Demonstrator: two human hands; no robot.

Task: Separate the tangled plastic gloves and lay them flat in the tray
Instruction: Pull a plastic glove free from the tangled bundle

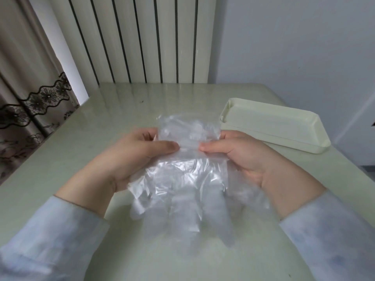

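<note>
The plastic gloves [188, 171] are overlapping too much to count, their lower fingers blurring. They are hiding most fingers of the left hand [129, 159] and right hand [249, 157]. The bottom edge is cutting off both sleeves [50, 240].

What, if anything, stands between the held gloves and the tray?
Nothing visible. The left hand and right hand pinch the gloves above the table; the tray sits just beyond the right hand, only bare surface between.

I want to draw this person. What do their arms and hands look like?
Both arms wear long, loose, pale blue sleeves: the left sleeve and the right sleeve end at the wrists. The left grip and the right grip are bare hands, with no ring, watch or bracelet showing.
</note>
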